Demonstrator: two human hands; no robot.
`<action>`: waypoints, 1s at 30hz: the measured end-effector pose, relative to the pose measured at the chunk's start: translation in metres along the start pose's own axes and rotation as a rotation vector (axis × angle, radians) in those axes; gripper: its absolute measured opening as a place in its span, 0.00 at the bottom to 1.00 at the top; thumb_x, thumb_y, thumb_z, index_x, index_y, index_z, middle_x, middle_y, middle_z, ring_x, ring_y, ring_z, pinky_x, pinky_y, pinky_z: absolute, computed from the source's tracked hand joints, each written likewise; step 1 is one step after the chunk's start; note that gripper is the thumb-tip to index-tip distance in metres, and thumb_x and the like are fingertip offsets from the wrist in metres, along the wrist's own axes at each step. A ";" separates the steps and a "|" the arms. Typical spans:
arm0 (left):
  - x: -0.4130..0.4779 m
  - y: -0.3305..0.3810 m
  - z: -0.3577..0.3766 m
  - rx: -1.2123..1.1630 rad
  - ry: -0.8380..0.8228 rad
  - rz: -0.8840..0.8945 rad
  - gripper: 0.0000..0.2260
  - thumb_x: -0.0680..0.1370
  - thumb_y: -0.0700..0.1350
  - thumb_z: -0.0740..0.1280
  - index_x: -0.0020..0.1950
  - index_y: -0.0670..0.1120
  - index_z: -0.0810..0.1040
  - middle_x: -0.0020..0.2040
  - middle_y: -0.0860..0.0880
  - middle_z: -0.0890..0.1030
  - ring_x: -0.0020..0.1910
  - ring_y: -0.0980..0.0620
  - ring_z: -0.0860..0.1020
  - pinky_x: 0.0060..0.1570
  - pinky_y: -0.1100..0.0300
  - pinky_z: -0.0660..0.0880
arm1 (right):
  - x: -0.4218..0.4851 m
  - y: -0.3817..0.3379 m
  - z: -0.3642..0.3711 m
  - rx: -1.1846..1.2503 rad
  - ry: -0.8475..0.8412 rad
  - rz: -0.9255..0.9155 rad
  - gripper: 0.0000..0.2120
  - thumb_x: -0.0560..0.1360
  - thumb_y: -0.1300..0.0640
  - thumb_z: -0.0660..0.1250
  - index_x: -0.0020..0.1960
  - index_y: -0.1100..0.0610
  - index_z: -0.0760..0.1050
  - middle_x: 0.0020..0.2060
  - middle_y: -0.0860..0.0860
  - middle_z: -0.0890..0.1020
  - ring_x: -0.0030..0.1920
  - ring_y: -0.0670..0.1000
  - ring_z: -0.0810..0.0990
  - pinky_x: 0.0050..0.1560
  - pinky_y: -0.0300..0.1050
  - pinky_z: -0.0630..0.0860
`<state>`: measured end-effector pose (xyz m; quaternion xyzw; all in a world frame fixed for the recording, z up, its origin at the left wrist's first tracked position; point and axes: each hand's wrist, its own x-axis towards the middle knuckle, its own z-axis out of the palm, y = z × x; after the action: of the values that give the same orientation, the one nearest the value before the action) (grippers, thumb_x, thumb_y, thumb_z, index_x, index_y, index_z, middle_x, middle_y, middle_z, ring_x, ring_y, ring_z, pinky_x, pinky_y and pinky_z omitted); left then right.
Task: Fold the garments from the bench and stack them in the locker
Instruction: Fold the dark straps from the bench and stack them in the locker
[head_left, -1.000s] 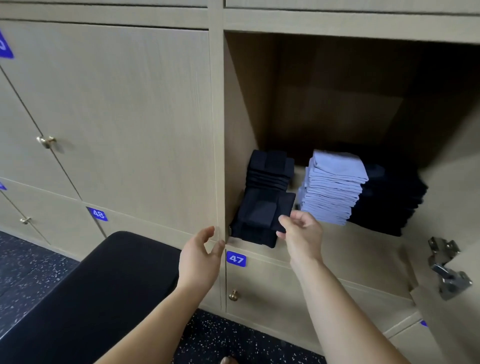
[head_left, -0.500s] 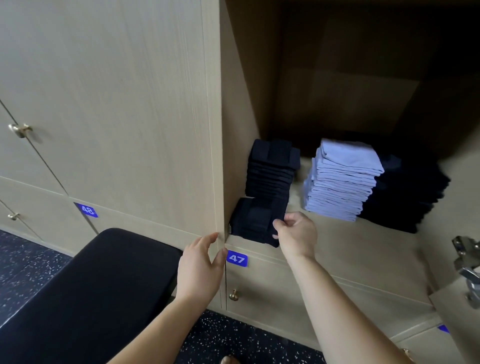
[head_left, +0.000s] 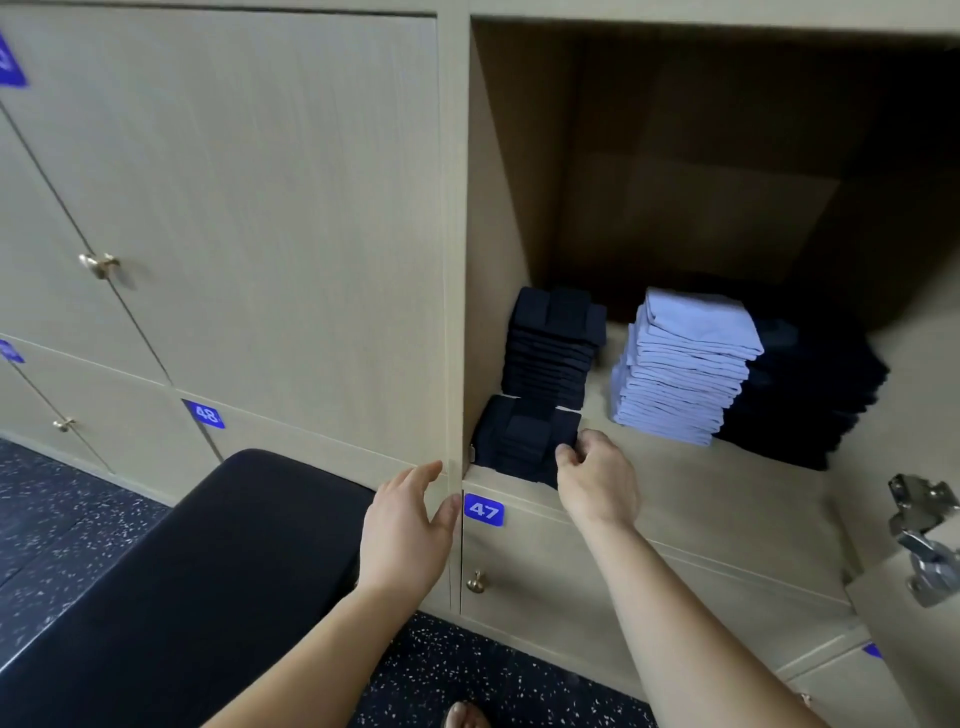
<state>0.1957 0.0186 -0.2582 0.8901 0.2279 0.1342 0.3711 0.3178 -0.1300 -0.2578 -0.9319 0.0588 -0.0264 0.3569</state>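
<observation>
The open locker (head_left: 701, 499) holds folded garments. A short pile of folded dark navy garments (head_left: 519, 439) lies at its front left corner, with a taller navy stack (head_left: 553, 348) right behind it. A light blue stack (head_left: 685, 364) stands in the middle and a dark stack (head_left: 810, 395) to its right. My right hand (head_left: 595, 475) pinches the right edge of the front navy pile. My left hand (head_left: 408, 525) is open, fingers relaxed, against the locker's vertical divider (head_left: 454, 260). The black padded bench (head_left: 197, 587) at lower left shows no garments.
Closed locker doors with brass knobs (head_left: 98, 265) fill the left. Blue number tags read 48 (head_left: 206, 414) and 47 (head_left: 483, 510). The open door with its metal hinge (head_left: 924, 540) stands at the right edge. Below lies dark speckled floor (head_left: 467, 675).
My right hand has stayed at the front navy pile's right edge, which now sits squarer in the corner. My left hand has kept its place by the divider. The camera has shifted.
</observation>
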 end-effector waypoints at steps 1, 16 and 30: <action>-0.006 0.003 -0.010 0.003 0.008 0.003 0.20 0.80 0.50 0.65 0.72 0.50 0.71 0.67 0.54 0.75 0.66 0.53 0.72 0.66 0.55 0.69 | -0.008 -0.004 -0.009 -0.005 -0.002 -0.010 0.12 0.77 0.51 0.61 0.57 0.53 0.76 0.54 0.53 0.81 0.55 0.58 0.78 0.46 0.46 0.71; -0.161 -0.043 -0.199 0.301 0.006 -0.103 0.29 0.80 0.55 0.64 0.78 0.48 0.61 0.75 0.50 0.67 0.74 0.50 0.66 0.71 0.54 0.65 | -0.239 -0.115 -0.070 -0.319 -0.413 -0.576 0.26 0.77 0.49 0.63 0.71 0.55 0.61 0.69 0.56 0.67 0.69 0.58 0.65 0.65 0.53 0.66; -0.372 -0.171 -0.366 0.277 0.338 -0.454 0.25 0.77 0.51 0.70 0.72 0.46 0.71 0.65 0.49 0.79 0.65 0.48 0.76 0.65 0.55 0.70 | -0.451 -0.155 -0.015 -0.185 -0.711 -1.043 0.33 0.77 0.47 0.63 0.77 0.53 0.54 0.68 0.53 0.73 0.70 0.55 0.67 0.66 0.53 0.65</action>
<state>-0.3254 0.1562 -0.1554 0.8236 0.4956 0.1616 0.2235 -0.1163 0.0322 -0.1467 -0.8168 -0.5228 0.1194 0.2128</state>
